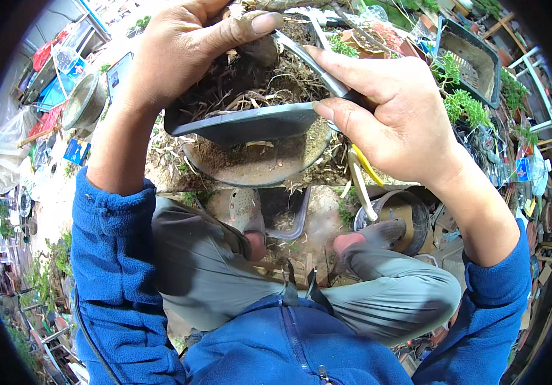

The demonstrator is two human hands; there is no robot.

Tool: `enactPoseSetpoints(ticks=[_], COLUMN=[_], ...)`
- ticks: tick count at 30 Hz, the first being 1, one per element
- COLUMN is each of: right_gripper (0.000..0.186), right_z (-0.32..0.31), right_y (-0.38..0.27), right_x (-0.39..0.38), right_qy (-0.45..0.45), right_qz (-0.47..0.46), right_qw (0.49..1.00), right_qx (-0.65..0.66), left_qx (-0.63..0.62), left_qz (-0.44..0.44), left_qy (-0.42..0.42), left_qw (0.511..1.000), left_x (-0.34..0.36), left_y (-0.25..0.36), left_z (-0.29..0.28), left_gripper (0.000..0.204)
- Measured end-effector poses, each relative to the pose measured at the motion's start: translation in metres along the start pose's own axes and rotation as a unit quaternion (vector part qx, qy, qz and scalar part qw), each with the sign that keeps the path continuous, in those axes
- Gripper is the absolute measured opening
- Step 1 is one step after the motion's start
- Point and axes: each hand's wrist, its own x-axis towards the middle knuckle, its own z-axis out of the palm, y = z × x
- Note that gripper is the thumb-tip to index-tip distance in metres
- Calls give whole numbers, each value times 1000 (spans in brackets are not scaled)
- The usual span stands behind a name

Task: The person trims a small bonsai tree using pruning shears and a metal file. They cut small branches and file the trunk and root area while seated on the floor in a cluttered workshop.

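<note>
My left hand (186, 45) grips the far left rim of a dark rectangular plastic pot (250, 123), thumb laid across the top. The pot is full of dry soil, tangled roots and dead plant bits (250, 83). My right hand (398, 115) holds a thin metal tool (308, 58) like a pen, its shaft running up and left into the soil near my left thumb. Just under the pot sits a round shallow dish (256, 163) with loose soil in it. A yellow-handled cutter (360, 176) lies below my right hand.
My knees and grey clogs (247, 212) are beneath the pot. A round dark pot (410, 218) stands by my right foot. A black plastic tray (475, 61) and small green plants (465, 106) sit at the upper right. Clutter and containers ring the left side.
</note>
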Motion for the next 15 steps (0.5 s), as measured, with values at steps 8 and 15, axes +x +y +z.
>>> enactPoseSetpoints(ticks=[8, 15], right_gripper=[47, 50], right_z=[-1, 4], right_y=[-4, -13], right_x=[-9, -19], right_qy=[29, 29], right_qz=[-34, -18], right_qw=[998, 998], right_qx=[-37, -43], left_qx=[28, -35], left_qz=[3, 104], left_qy=[-64, -93], left_qw=[998, 990], left_x=[0, 0], left_y=[-8, -11], left_z=[-11, -9], left_gripper=[46, 59])
